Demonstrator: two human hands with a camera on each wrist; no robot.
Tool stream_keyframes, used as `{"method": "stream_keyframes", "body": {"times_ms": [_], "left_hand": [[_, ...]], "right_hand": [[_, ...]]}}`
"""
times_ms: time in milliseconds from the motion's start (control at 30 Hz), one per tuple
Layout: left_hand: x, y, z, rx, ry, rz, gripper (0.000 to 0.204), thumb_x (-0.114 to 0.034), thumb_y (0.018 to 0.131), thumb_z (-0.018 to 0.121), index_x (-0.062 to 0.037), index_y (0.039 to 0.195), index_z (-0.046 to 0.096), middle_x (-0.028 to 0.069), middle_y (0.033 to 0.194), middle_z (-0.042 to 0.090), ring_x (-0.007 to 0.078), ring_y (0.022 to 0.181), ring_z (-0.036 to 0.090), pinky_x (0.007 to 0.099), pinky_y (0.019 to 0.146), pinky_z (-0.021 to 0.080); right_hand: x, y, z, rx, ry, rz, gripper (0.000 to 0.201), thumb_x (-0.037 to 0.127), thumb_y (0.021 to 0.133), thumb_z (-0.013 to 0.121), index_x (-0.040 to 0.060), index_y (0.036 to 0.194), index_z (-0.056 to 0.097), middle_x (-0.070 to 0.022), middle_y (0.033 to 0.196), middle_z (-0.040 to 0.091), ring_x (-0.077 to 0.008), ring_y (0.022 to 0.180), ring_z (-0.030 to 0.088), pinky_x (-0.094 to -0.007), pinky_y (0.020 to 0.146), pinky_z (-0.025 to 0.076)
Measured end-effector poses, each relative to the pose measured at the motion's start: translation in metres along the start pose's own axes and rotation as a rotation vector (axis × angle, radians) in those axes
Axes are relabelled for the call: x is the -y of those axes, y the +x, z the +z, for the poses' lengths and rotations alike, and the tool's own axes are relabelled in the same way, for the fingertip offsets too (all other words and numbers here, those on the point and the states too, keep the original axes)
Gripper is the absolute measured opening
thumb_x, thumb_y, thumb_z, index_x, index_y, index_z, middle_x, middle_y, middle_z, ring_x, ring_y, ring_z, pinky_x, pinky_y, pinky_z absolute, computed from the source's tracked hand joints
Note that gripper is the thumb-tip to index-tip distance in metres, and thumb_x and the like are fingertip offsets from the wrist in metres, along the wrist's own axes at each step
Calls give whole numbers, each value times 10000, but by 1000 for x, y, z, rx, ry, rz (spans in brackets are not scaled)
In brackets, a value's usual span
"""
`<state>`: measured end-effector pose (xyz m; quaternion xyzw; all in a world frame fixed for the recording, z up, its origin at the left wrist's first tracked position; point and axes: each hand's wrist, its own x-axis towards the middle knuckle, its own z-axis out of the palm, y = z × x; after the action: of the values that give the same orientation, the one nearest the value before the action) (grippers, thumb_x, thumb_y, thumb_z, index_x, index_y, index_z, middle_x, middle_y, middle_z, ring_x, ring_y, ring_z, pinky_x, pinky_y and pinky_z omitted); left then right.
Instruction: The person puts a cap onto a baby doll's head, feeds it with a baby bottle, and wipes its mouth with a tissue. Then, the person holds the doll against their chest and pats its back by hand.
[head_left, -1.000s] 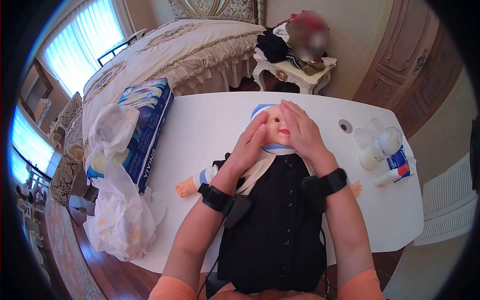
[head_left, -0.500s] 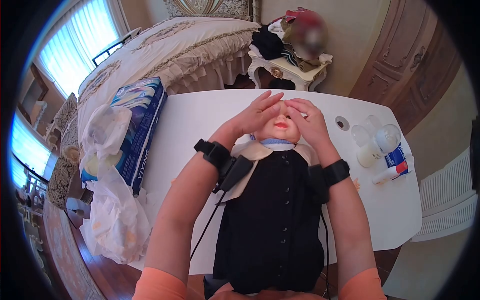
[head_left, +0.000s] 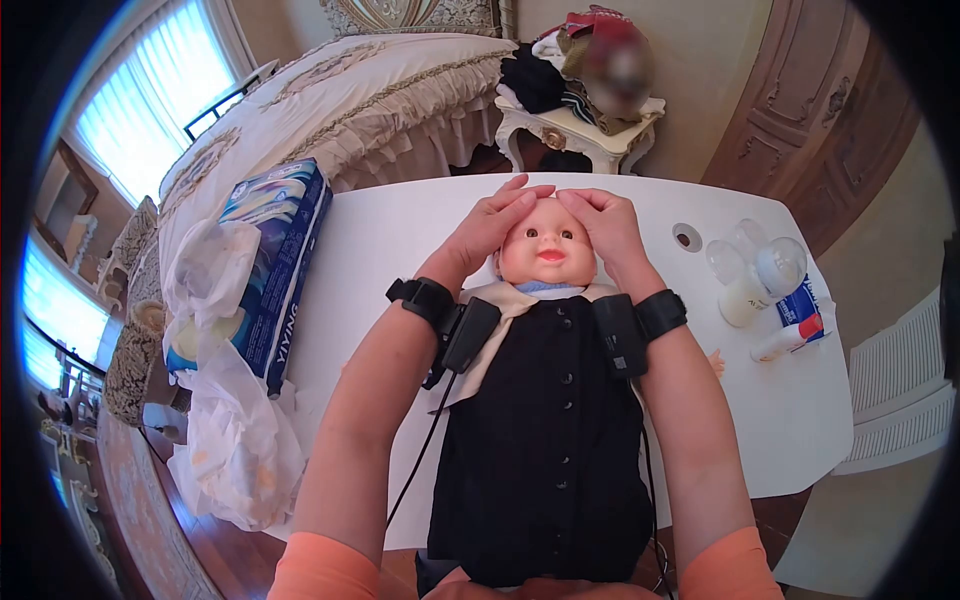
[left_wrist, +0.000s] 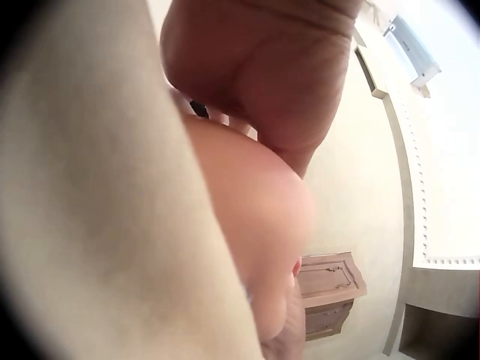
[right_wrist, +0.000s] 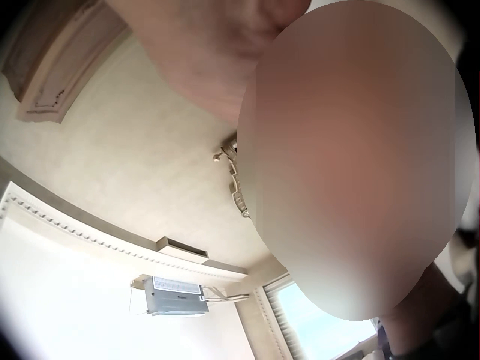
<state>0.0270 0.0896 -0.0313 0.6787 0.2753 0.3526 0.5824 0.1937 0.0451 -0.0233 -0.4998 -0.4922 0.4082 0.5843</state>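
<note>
Far off at ten o'clock from the doll, a ruffled bed; nearer, a white table. Just past twelve, a stand heaped with clothes. Face up on the table, beneath a black buttoned garment, the doll. At nine, a blue printed pack, contents hidden; at eight, a crumpled white bag, contents unclear. Against the head at eleven, the left hand, fingers extended; at one, the right hand, fingers bent, pinching or not impossible to tell. Near half past three, a bottle of milky liquid beside a red-capped tube.

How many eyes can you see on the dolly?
2: one eye nearer the person's left hand, the other eye nearer the right hand, on the doll's face. Neither is hidden.
</note>
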Motion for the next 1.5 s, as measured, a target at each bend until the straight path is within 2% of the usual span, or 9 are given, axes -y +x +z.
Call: {"method": "stream_keyframes", "body": {"times_ms": [167,233,367,567,800,900,1133,1333,1500], "left_hand": [[9,-1,5,-47,-257,-3,379,-305,890,427,-61,1169,506,109,1337,311,190,1214,309,295,985,265],[7,0,7,-161,127,116,361,-291,885,445,-51,1142,528,118,1309,354,197,1221,299,293,988,256],[3,-3,6,-190,410,155,343,-274,876,466,-47,1121,544,123,1302,362,207,1230,290,293,989,252],[9,-6,8,-168,-39,47,349,-283,886,444,-49,1125,542,136,1306,349,207,1253,258,293,1003,216],[15,-43,8,-163,352,213,431,-253,919,331,-23,1284,325,158,1347,274,245,1279,191,311,1035,151],[13,-64,18,-152,376,240,445,-226,918,324,-13,1306,269,170,1369,223,274,1295,144,325,1045,124],[-6,-104,47,-136,400,146,555,-253,910,347,55,1319,133,205,1389,127,271,1304,97,313,1046,96],[-3,-86,52,-254,427,58,553,-276,919,330,65,1314,147,195,1385,155,246,1299,122,293,1043,109],[0,-67,51,-360,430,36,569,-322,905,366,78,1282,218,238,1285,338,277,1215,325,301,986,256]], "right_hand": [[-9,-4,0,-62,-58,-129,209,171,750,634,3,873,643,-63,744,625,-79,645,550,-227,568,454],[-6,-6,-5,-45,-249,-152,222,193,732,648,17,867,647,-63,733,624,-85,636,552,-232,568,454],[9,-6,0,-60,-502,-103,251,247,683,685,48,832,657,-68,694,621,-112,607,562,-246,564,451],[-7,8,2,-123,-271,-98,212,212,721,646,25,821,653,-83,681,629,-136,593,577,-263,568,455],[-15,-31,-8,-191,-373,-368,219,186,792,570,11,907,635,-97,698,590,-175,636,568,-266,611,445],[-9,-52,-15,-113,-474,-270,243,164,839,511,6,998,604,-91,836,580,-134,751,541,-241,692,421],[-11,-100,-15,-98,-606,-429,332,189,848,474,-29,1096,507,-166,1077,491,-288,967,488,-326,829,397],[-11,-95,-7,-73,-728,-430,455,263,850,457,-37,1189,410,-189,1161,458,-322,1034,449,-359,889,364],[-11,-83,-4,-75,-782,-282,513,323,833,473,-25,1203,402,-179,1150,471,-315,1011,461,-364,869,377]]}}
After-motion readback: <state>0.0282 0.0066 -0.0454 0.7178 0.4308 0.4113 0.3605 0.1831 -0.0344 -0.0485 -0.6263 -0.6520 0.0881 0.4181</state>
